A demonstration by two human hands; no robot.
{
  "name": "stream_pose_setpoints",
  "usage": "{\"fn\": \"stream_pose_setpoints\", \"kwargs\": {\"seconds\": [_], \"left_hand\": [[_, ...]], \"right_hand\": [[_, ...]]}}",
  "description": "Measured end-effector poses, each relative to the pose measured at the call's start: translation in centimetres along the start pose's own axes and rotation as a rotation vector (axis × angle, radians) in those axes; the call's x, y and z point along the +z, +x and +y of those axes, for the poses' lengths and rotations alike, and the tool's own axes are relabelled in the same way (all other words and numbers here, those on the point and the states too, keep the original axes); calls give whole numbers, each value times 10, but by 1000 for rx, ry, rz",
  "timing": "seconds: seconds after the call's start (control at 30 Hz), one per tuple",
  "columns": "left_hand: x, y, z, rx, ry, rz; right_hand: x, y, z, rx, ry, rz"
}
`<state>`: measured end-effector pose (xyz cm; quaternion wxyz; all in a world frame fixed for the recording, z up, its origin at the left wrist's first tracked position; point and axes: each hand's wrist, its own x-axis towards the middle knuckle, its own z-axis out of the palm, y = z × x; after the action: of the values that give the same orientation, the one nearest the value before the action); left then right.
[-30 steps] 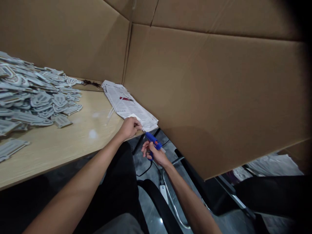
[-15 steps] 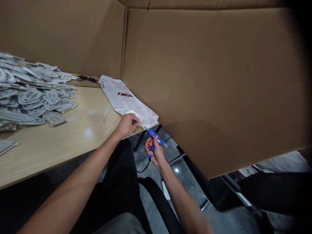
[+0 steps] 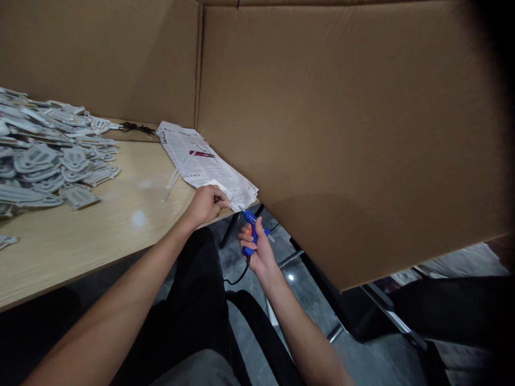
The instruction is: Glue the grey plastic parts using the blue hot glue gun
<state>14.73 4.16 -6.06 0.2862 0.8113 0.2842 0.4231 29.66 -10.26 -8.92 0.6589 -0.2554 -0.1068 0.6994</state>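
My right hand [image 3: 254,244] is wrapped round a blue hot glue gun [image 3: 250,219] with an orange trigger. Its metal nozzle points up and left, at the corner of the table. Fingers pinched, my left hand [image 3: 210,202] rests at the table edge just left of the nozzle; what it holds is too small to make out. Beneath and beyond that hand lies a printed newspaper [image 3: 201,166]. A white piece [image 3: 217,185] shows behind my left fingers. On the paper is a red tool [image 3: 202,154], perhaps a knife, beside clear glue sticks [image 3: 174,179].
Many grey-white flat cut pieces [image 3: 48,161] are heaped on the left of the wooden table [image 3: 132,198]. Dark cords [image 3: 137,127] lie at the back. Cardboard walls [image 3: 322,134] stand behind and to the right. A black chair [image 3: 422,311] is at lower right.
The glue gun has turned more upright, and its nozzle has come slightly away from my left fingers. My left hand keeps its pinch at the table edge. The view has shifted a little.
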Motion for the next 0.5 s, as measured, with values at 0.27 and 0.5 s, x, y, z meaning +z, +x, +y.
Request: {"fn": "stream_pose_setpoints", "kwargs": {"seconds": [0.27, 0.5], "left_hand": [[0, 0, -2, 0, -8, -7], [0, 0, -1, 5, -23, -1]], "right_hand": [[4, -3, -6, 32, 34, -14], [13, -4, -10, 97, 49, -8]]}}
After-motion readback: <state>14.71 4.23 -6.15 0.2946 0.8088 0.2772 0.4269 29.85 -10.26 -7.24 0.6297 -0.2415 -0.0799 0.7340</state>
